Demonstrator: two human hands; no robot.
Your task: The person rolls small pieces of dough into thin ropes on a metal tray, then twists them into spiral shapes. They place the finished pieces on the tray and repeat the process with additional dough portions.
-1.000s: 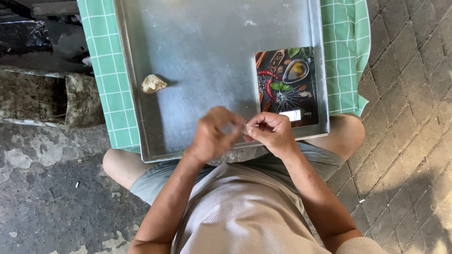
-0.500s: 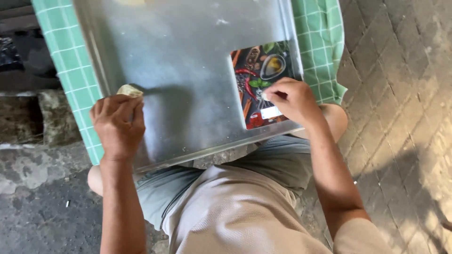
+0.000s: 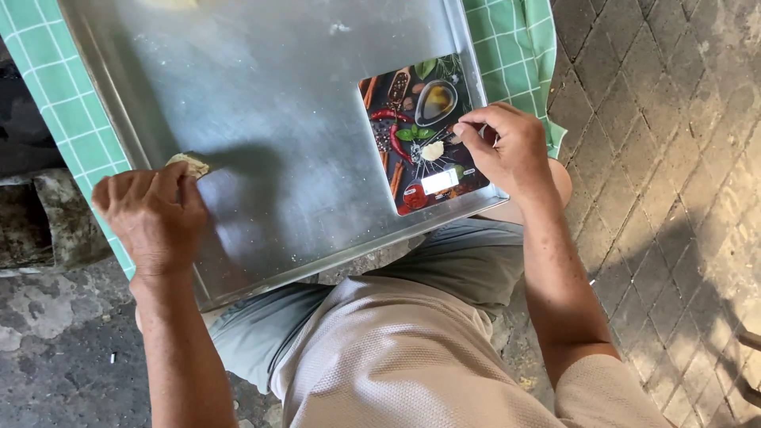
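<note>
Left grip (image 3: 154, 214) lay curled, fingers bent down on the metal tray (image 3: 269, 119), fingertips touching a small pale dough lump (image 3: 189, 164) just ahead of them; whether it actually pinched the lump could not be told. Right grip (image 3: 507, 147) was narrow, thumb and forefinger pinched together over the near right part of a flat kitchen scale (image 3: 420, 131); what sat between them was too small to tell. Scale had a dark printed top with spices and peppers, and lay inside the tray's near right corner, directly under and left of the right grip. A small pale piece (image 3: 432, 150) rested on the scale just left of the right fingertips, apart from them. Scale's little display (image 3: 440, 181) was just below that piece, near the heel of the right grip. The two grips were well apart, bare tray between them. Tray sat on a green checked cloth (image 3: 67, 111), showing beyond the left grip and past the right grip. Paved ground (image 3: 666, 158) ran to the right of the right arm.
</note>
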